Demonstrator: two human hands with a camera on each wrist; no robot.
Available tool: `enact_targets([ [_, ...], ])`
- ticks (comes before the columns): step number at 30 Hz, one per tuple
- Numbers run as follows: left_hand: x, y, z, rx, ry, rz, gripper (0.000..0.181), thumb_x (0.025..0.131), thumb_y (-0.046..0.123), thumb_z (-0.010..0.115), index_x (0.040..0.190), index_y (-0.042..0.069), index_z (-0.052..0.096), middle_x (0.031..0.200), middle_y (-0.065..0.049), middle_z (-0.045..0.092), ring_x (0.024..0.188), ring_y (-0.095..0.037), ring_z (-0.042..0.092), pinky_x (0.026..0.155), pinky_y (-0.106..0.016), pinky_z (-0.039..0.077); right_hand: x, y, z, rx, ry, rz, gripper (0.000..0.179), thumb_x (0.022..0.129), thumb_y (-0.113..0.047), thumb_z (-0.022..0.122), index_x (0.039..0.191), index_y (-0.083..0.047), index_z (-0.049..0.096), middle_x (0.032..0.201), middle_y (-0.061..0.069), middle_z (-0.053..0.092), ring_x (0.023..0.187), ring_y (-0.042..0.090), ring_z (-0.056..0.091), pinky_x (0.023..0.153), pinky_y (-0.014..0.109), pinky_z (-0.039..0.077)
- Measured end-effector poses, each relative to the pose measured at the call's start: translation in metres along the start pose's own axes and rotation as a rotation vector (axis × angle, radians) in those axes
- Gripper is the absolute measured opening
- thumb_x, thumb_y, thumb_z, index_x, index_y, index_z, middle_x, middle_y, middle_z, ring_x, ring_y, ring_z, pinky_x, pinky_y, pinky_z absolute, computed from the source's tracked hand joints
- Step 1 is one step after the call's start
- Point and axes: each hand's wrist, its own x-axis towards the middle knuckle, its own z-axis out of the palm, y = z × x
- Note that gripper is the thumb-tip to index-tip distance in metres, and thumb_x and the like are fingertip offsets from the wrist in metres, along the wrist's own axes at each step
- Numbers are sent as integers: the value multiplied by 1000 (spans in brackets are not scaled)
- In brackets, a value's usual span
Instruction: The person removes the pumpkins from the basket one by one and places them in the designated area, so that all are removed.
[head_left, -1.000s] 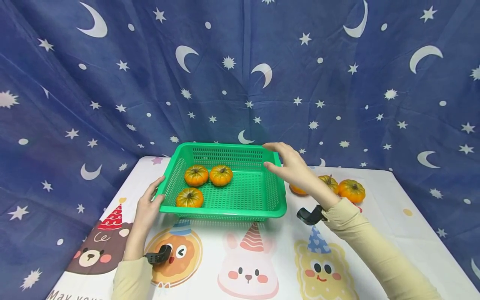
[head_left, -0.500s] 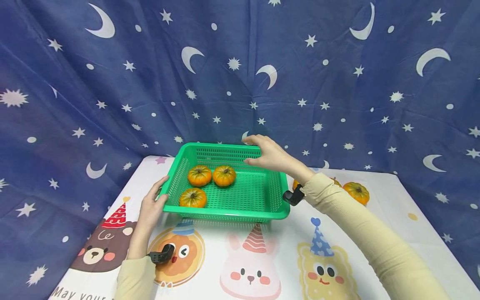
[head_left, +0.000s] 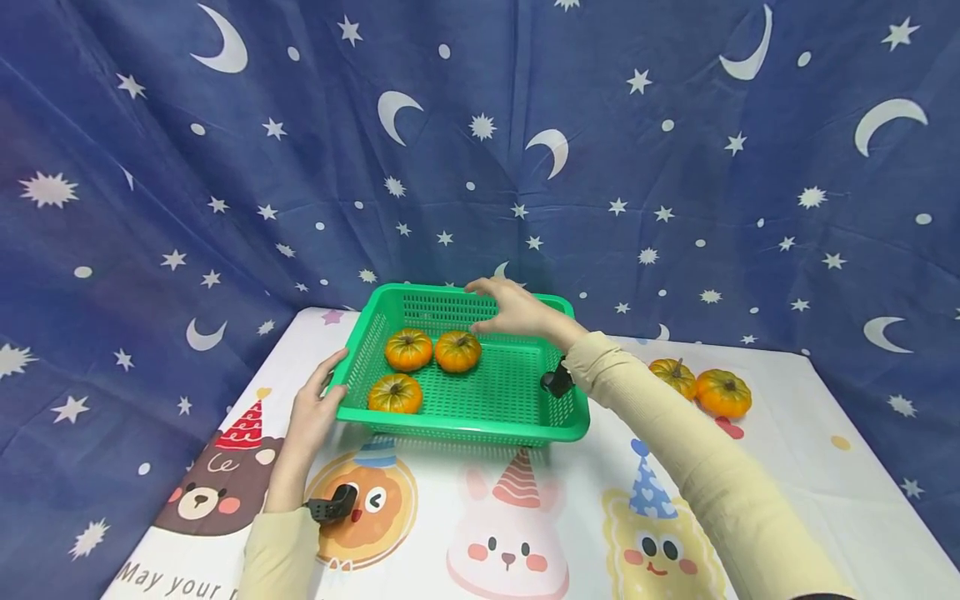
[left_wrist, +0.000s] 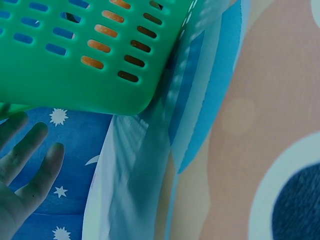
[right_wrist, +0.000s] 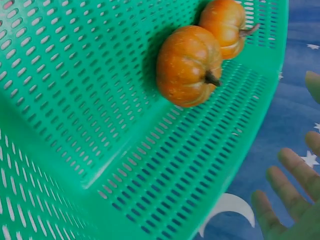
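Green basket (head_left: 465, 429) before starry curtain (head_left: 480, 200)

Your basket (head_left: 480, 429) is bright green all over. Your pumpkins (head_left: 395, 395) are orange with greenish-yellow stripes. The curtain (head_left: 480, 183) is dark blue with white moons, stars and dots. Your white tablecloth (head_left: 795, 492) shows a brown bear (head_left: 213, 500) and pink bunny (head_left: 507, 537). Your sleeves (head_left: 697, 462) are pale yellow.

Remotely, I am monitoring one orange pumpkin (right_wrist: 187, 70) sitting just beside a second pumpkin (right_wrist: 223, 30) inside a perforated green basket (right_wrist: 256, 122). At the right edge, the right hand (right_wrist: 300, 212) is showing spread fingers before a blue cloth (right_wrist: 260, 170) bearing white shapes.
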Motion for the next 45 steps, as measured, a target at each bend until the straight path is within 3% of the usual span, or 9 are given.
enact_targets([
  [14,-1,1,1,-2,7,-3,55,95,12,44,148,25,38,151,-13,40,133,-30,43,96,-40,38,23,20,37,24,-82,69,72,84,-30,73,146,-14,40,145,15,45,134,30,42,106,50,39],
  [21,-2,3,0,-1,-4,-28,56,96,13,43,149,29,36,153,-12,39,131,-30,44,92,-36,40,29,25,50,36,-92,88,72,83,-31,73,145,-15,40,146,14,43,135,29,41,107,49,38],
  [28,-1,2,0,5,7,-10,55,95,12,44,148,28,38,152,-12,40,131,-28,45,89,-28,40,36,29,61,22,-105,77,75,82,-32,74,146,-15,38,148,14,42,136,29,40,109,47,37],
  [45,0,1,0,7,7,2,55,95,12,45,147,27,39,150,-13,43,128,-29,47,89,-33,41,37,31,86,5,-118,80,82,76,-31,80,146,-16,39,141,12,44,125,28,47,103,45,41],
])
